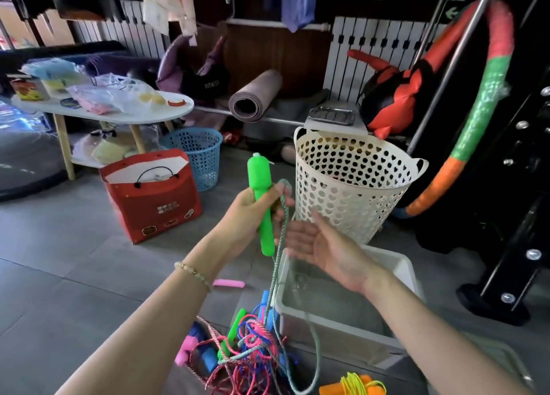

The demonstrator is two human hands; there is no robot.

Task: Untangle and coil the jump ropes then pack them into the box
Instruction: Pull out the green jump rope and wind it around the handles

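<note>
Head view: left hand [253,207] clamped on the green handle [261,204], right hand [315,240] open beside its braided rope [278,254], seemingly untouching. Untangling underway; next, draw it from the near tangle [247,353] left of the grey box [342,314].

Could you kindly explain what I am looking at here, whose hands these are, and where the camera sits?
There is no machine: one camera worn on a person's head looks down at their two bare hands. The left hand grips a green jump-rope handle upright, with its braided rope trailing down. The right hand is open, palm up, beside the rope. On the floor below lie a tangled pile of ropes and a grey box, which looks empty. A white basket stands behind.
</note>
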